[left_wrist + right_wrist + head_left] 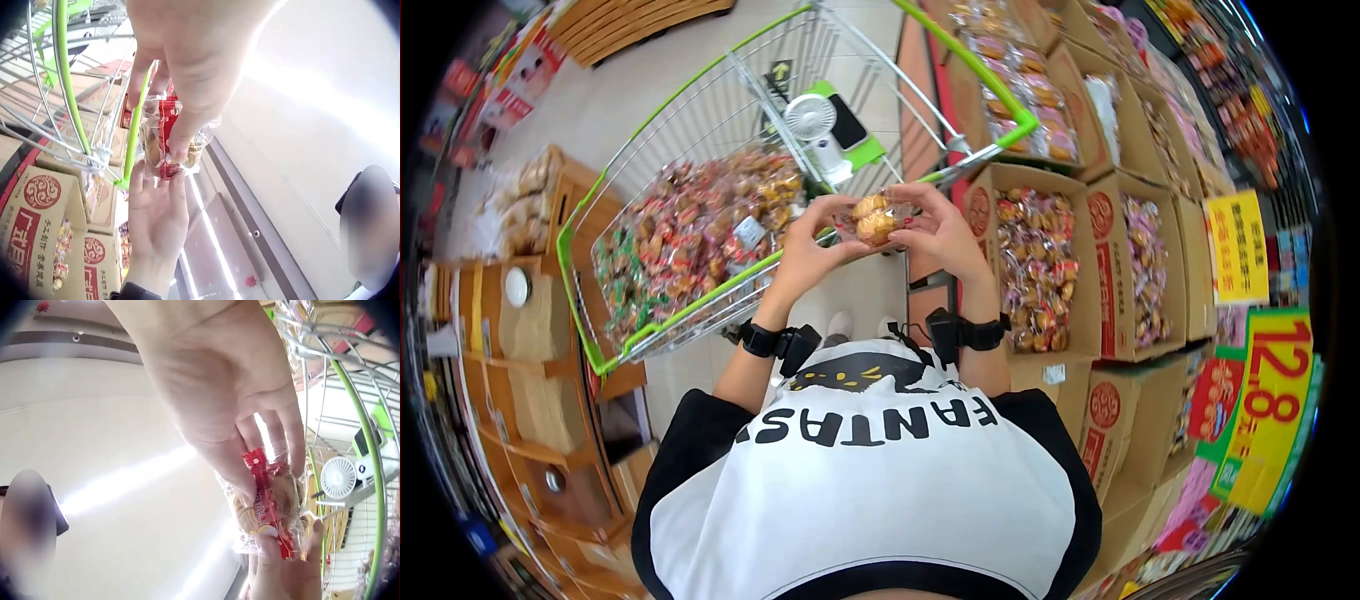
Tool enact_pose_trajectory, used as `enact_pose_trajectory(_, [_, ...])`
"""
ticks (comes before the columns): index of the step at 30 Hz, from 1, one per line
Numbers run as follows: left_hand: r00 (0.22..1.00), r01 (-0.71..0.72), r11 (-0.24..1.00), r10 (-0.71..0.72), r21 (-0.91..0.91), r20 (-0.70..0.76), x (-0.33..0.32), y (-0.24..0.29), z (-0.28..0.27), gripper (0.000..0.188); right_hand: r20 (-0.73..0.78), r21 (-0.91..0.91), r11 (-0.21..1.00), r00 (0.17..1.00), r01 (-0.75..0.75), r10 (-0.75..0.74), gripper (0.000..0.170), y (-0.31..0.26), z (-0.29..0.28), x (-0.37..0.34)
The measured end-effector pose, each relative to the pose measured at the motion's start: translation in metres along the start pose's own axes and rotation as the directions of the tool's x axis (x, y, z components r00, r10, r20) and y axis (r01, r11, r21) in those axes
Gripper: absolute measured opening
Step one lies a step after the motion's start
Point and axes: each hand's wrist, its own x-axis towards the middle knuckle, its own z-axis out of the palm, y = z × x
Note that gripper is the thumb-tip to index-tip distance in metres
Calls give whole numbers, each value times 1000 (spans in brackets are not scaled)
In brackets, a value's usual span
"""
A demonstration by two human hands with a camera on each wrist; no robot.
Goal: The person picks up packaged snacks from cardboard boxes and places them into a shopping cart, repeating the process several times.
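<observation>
Both hands hold a clear-wrapped packet of golden pastries (875, 220) in front of the chest, between thumbs and fingers. The left hand (818, 243) pinches its left end and the right hand (945, 235) its right end. A red strip runs across the packet (164, 134) in the left wrist view, where the left hand (194, 69) is above and the right hand (159, 215) below. The right wrist view shows the packet (269, 506) gripped by the right hand (225, 394), with the left hand (281, 572) at its lower end.
A green-rimmed shopping cart (670, 322) holds many wrapped snacks; a white fan (810, 118) and a phone (847, 122) are at its handle end. Cardboard boxes (1110, 270) of packaged snacks line the right, beside price signs (1270, 400). Wooden shelving (545, 420) stands at left.
</observation>
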Motion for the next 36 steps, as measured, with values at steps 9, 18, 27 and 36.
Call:
enact_pose_trajectory(9, [916,215,912,-313,-351,-252,-63,-10,-67,47,305,-302,952,951,51,45,45,27,81,47])
enact_pose_trajectory(18, [718,341,795,-565,-502,-406,-116,-25,-88,27,426,-385,915,857,-119,291,46,59,141,61])
enact_pose_trajectory(27, [629,94,849,-456,-520,-630,-132,-13,-141,42,550,-83,993,827,-87,118,55,38,209,93])
enact_pose_trajectory(36, [362,387,911,-295,-145,-884,-151,-20,-170,37,548,-106,994,833,-21,76,51,69,198,89])
